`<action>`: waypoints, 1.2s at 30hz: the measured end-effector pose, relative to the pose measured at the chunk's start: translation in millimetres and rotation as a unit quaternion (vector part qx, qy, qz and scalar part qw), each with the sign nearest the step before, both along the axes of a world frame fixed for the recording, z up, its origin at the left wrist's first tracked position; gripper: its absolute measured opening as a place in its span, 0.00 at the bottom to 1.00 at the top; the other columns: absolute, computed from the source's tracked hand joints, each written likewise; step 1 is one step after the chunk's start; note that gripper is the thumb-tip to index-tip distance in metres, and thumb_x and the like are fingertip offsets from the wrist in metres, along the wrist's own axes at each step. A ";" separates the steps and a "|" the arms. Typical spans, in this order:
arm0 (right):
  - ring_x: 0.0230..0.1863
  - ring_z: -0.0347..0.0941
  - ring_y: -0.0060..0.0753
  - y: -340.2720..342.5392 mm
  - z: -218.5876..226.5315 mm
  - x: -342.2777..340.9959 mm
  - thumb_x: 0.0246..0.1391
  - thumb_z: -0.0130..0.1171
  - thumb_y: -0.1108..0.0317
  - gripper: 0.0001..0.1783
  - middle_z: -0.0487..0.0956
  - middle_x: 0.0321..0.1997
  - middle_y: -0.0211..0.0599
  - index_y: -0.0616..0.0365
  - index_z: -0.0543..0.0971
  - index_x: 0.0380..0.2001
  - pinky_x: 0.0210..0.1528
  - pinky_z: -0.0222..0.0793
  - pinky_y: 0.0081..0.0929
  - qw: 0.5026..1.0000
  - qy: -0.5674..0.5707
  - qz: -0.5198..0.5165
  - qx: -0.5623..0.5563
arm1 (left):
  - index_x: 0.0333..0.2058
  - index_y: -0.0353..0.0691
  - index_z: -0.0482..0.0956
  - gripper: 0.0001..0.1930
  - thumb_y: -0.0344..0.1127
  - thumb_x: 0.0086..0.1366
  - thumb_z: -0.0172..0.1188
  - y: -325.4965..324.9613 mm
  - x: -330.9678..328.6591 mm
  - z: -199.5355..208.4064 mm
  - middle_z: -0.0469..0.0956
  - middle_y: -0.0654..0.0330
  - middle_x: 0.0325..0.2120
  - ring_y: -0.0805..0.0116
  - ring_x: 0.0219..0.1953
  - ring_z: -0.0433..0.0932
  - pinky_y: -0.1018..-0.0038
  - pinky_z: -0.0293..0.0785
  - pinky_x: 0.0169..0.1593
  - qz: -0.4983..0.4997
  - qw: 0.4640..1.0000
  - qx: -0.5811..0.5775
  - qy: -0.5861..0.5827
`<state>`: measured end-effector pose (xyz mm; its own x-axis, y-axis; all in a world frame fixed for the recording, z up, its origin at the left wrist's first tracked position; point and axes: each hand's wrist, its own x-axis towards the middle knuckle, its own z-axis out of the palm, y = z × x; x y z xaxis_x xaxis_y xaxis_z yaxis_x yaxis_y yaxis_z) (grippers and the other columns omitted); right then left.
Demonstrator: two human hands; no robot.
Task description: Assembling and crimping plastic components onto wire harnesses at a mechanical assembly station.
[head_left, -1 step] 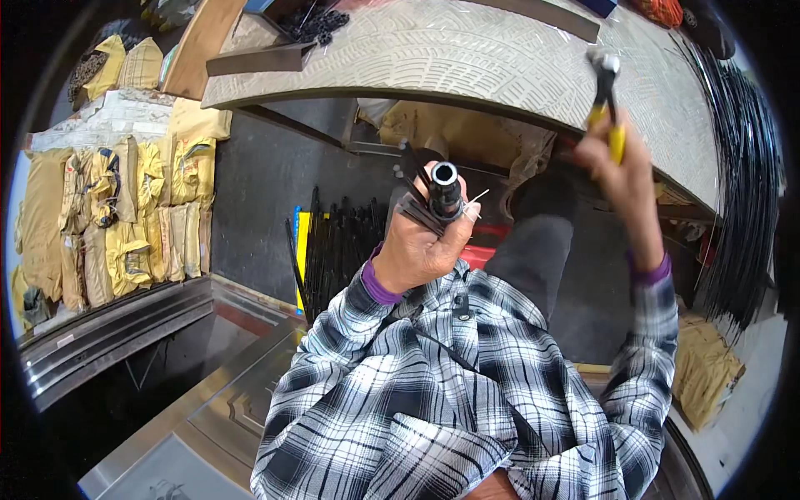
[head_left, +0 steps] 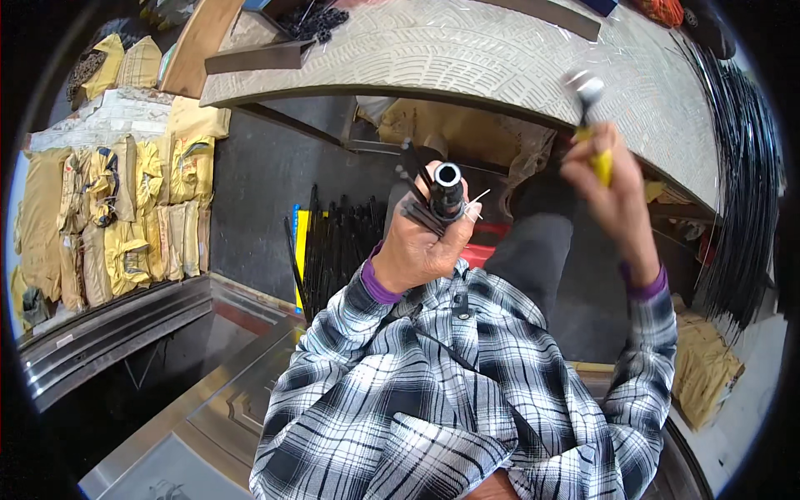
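My left hand, in front of my chest, is closed around a black tube whose round, hollow metal end points up at me. Several thin black rods stick out of the same grip, and a white strand pokes out by the thumb. Raised to the right, over the table's near edge, my right hand is wrapped round a hammer with a shiny head and a black and yellow handle. The hammer is blurred by motion and stands apart from the tube.
A pale patterned table curves across the far side. Long thin black rods hang over its right end. More black rods stand upright beside my left forearm. Yellow-brown wrapped packages lie at the left, and a dark metal bar rests on the table.
My right hand has shifted slightly to the left, and the hammer's head has come a little left and lower. My left hand and the tube have stayed almost still.
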<state>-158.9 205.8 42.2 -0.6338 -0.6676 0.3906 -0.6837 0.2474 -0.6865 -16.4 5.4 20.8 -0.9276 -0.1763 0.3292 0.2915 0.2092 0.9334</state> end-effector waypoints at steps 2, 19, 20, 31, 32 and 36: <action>0.48 0.64 0.36 2.9 18.5 27.5 0.43 0.56 0.78 0.19 0.67 0.44 0.36 0.53 0.74 0.42 0.50 0.60 0.32 0.980 0.136 0.007 0.145 | 0.33 0.35 0.63 0.11 0.18 0.52 0.53 1.3 -2.9 4.6 0.65 0.58 0.27 0.72 0.27 0.67 0.77 0.65 0.31 -0.011 0.999 -0.034 0.039; 0.59 0.56 0.24 10.5 18.8 46.0 0.43 0.63 0.59 0.18 0.61 0.51 0.18 0.30 0.76 0.41 0.65 0.30 0.51 0.707 0.657 -0.163 0.205 | 0.31 0.36 0.65 0.10 0.18 0.48 0.49 3.0 2.0 2.7 0.65 0.57 0.27 0.66 0.30 0.66 0.73 0.63 0.32 -0.050 0.994 -0.024 0.099; 0.59 0.56 0.24 10.7 17.3 49.6 0.44 0.63 0.60 0.18 0.61 0.51 0.18 0.30 0.76 0.41 0.65 0.30 0.52 0.712 0.652 -0.159 0.205 | 0.31 0.36 0.65 0.10 0.18 0.48 0.49 1.4 2.8 2.7 0.65 0.57 0.27 0.66 0.29 0.66 0.73 0.63 0.31 -0.059 0.992 -0.046 0.105; 0.51 0.64 0.27 -5.9 -5.4 60.2 0.40 0.65 0.72 0.18 0.64 0.49 0.27 0.49 0.74 0.37 0.65 0.36 0.44 0.773 0.591 -0.192 0.127 | 0.51 0.24 0.50 0.33 0.22 0.47 0.56 -1.1 8.2 -5.7 0.70 0.50 0.32 0.54 0.28 0.73 0.67 0.70 0.33 -0.025 0.984 -0.132 0.121; 0.52 0.64 0.28 -8.8 -10.5 67.9 0.40 0.64 0.74 0.17 0.64 0.49 0.29 0.50 0.74 0.37 0.65 0.36 0.44 0.783 0.569 -0.210 0.133 | 0.51 0.24 0.50 0.33 0.22 0.47 0.56 -1.5 9.0 -6.1 0.70 0.50 0.32 0.54 0.28 0.73 0.67 0.70 0.33 -0.024 0.983 -0.133 0.122; 0.53 0.64 0.35 -11.0 -22.4 96.1 0.47 0.54 0.76 0.12 0.64 0.48 0.33 0.55 0.74 0.38 0.64 0.35 0.43 0.821 0.496 -0.234 0.161 | 0.50 0.23 0.52 0.32 0.22 0.46 0.57 -1.0 14.9 -7.3 0.71 0.49 0.31 0.53 0.29 0.73 0.67 0.71 0.34 -0.014 0.979 -0.138 0.148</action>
<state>-62.7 194.8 19.8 -0.3260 -0.6118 0.7207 -0.6455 0.7011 0.3030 -1.5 4.4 13.5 -0.7870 -0.0191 0.6166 0.5507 0.4289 0.7161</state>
